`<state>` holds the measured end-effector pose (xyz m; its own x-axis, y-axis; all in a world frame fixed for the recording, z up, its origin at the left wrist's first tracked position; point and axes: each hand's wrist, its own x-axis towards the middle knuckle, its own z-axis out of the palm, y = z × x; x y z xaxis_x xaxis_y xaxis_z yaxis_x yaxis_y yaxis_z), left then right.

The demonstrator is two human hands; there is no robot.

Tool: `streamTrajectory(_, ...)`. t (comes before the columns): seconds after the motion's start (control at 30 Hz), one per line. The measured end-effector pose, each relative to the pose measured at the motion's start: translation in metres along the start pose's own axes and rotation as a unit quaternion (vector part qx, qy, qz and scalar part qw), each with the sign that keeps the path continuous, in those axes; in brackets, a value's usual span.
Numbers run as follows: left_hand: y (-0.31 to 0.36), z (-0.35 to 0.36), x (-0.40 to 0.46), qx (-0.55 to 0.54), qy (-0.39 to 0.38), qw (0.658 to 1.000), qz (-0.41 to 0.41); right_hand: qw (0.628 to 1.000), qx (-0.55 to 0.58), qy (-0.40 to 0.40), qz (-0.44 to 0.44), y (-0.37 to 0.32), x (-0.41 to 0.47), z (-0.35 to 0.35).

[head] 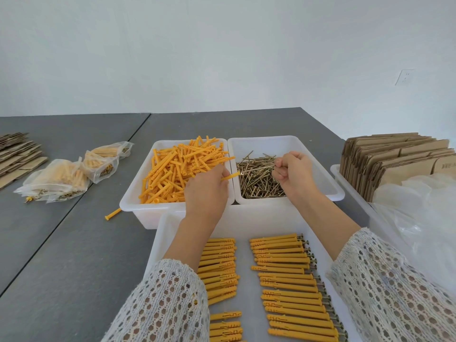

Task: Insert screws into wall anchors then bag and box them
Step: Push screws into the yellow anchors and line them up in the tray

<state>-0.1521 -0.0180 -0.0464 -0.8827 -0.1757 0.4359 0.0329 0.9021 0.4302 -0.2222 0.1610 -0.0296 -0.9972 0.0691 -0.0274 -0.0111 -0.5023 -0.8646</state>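
My left hand (206, 191) hovers over the white bin of loose yellow anchors (172, 169) and grips one yellow anchor (229, 177), its tip pointing right. Over the bin of brass screws (256, 178), my right hand (294, 172) is curled and pinches a screw or screws between thumb and fingers. Close to me, a white tray (246, 223) holds two rows of assembled anchors with screws (286, 275), partly hidden by my sleeves.
Filled plastic bags (64, 180) lie on the grey table (74, 243) at left, beside flat cardboard (17, 154). One stray anchor (113, 214) lies by the anchor bin. At right, a bin holds folded cardboard boxes (394, 159) and empty plastic bags (419, 218).
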Motion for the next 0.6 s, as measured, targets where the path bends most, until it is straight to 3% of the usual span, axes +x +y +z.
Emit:
streamTrajectory(0.37, 0.001, 0.002, 0.001, 0.007, 0.002, 1.000, 0.011, 0.996, -0.075, -0.041, -0.005, 0.006, -0.005, 0.007)
streamTrajectory(0.6, -0.003, 0.002, 0.000, -0.002, 0.010, 1.000, 0.010, 1.000, -0.003, 0.012, -0.020, -0.003, 0.003, -0.004)
